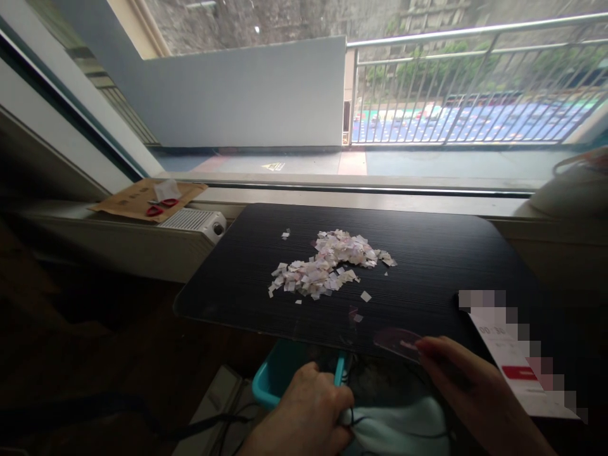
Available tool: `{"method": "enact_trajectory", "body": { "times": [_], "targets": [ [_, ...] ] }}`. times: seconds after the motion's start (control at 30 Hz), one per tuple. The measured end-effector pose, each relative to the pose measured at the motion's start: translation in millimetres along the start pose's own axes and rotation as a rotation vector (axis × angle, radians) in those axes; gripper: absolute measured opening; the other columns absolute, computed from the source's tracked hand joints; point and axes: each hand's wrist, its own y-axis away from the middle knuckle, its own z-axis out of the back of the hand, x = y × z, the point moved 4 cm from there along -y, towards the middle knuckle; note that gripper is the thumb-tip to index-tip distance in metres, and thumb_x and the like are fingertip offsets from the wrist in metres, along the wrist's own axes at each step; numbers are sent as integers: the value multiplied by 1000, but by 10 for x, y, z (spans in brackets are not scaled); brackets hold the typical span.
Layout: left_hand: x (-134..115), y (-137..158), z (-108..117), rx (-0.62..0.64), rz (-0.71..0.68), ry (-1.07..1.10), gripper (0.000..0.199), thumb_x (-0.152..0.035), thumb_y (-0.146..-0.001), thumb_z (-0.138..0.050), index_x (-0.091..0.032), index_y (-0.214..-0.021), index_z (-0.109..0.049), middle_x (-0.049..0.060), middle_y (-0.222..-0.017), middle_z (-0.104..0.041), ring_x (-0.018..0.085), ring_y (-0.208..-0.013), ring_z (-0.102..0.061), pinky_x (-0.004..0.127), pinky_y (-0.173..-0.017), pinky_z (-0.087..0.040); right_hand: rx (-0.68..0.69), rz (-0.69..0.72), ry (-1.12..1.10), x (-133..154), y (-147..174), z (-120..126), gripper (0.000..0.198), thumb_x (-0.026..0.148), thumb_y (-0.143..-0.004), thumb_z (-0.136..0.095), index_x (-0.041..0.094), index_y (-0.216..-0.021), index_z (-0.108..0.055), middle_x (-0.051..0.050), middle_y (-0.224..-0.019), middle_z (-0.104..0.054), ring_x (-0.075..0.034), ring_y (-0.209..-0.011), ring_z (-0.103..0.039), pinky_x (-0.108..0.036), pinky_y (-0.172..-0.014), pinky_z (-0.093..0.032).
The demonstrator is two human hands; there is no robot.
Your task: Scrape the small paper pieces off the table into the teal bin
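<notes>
Lying heaped mid-table, pale, paper-thin scraps [316, 273], many squarish, cover part of a black, wood-grained tabletop [427, 247]. The right hand [463, 367] pinches a translucent, pink-tinted, round-edged sheet [392, 340] at the front edge; the left hand's [313, 402] fingers clamp a smooth teal bin [266, 387] below.

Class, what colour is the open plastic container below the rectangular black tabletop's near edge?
The open plastic container is turquoise, best seen in the head view.

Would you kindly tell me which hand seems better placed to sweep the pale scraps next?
Probably the right hand: it holds a flat translucent piece by the table, whereas the left hand is at the turquoise bin.
</notes>
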Motion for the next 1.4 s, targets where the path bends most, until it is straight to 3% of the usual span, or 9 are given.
{"method": "enact_trajectory", "body": {
  "times": [0.1, 0.27, 0.43, 0.67, 0.8, 0.87, 1.07, 1.27, 1.4],
  "targets": [
    [-1, -20, -3, 6, -12, -15, 8, -24, -73, -70, -20, -75, -64, 1, -75, -67, 21, -75, -63, 31, -80, -42, -75, 35, 33, 119, -157, -155, 13, 27, -88, -55, 23, -98, -64, -2, -89, -70, -16, -79, -67, -24, -71, -54],
    [4, -32, -17, 13, 10, -47, 13, -28, -71, -73, -18, -75, -65, 3, -76, -69, 24, -77, -65, 33, -83, -41, 31, 125, -23, 308, -301, -400, 15, 23, -90, -51, 22, -97, -64, -3, -88, -68, -16, -78, -66, -24, -70, -53],
    [-7, -38, -15, 19, -17, -17, 13, -25, -70, -73, -18, -78, -66, 3, -79, -70, 23, -79, -66, 33, -86, -40, -135, 78, 60, 229, -390, -341, 14, 26, -89, -53, 22, -98, -64, -3, -89, -68, -18, -81, -66, -27, -74, -52],
    [15, -54, -16, 12, -40, 6, 13, -26, -70, -73, -18, -78, -66, 5, -80, -70, 25, -82, -66, 34, -83, -42, 91, 126, -66, 444, -252, -615, 15, 20, -93, -48, 23, -98, -62, -2, -84, -65, -14, -75, -63, -23, -68, -50],
    [-3, -39, -4, 2, -46, -2, 12, -25, -71, -73, -18, -77, -65, 4, -78, -70, 24, -79, -66, 34, -85, -41, -94, 98, -15, 305, -214, -472, 12, 20, -90, -55, 24, -101, -59, -1, -89, -64, -14, -79, -62, -24, -73, -48],
    [-8, -31, -2, 6, -45, 5, 12, -25, -71, -73, -17, -76, -65, 4, -78, -70, 23, -78, -66, 34, -87, -41, -124, 84, 24, 226, -197, -428, 13, 20, -90, -56, 24, -101, -59, 0, -89, -64, -14, -80, -62, -23, -74, -47],
    [15, -4, -8, -47, -45, -9, 12, -26, -71, -73, -18, -77, -65, 4, -80, -70, 25, -82, -66, 34, -84, -42, 61, 166, -90, 372, -96, -630, 16, 17, -91, -53, 28, -103, -57, 2, -89, -64, -11, -79, -63, -19, -72, -49],
    [17, 17, -13, -33, -39, -4, 12, -25, -71, -74, -18, -76, -65, 3, -77, -70, 23, -78, -67, 35, -85, -42, -102, 110, -30, 271, -173, -534, 16, 18, -90, -55, 26, -103, -59, 0, -94, -65, -14, -85, -63, -21, -77, -47],
    [21, 10, -17, -30, -36, -3, 11, -27, -72, -72, -19, -76, -66, 4, -78, -70, 24, -79, -66, 35, -84, -43, 50, 156, -104, 354, -140, -635, 15, 17, -91, -53, 25, -101, -59, 0, -88, -64, -13, -78, -62, -21, -71, -49]
  ]
}}
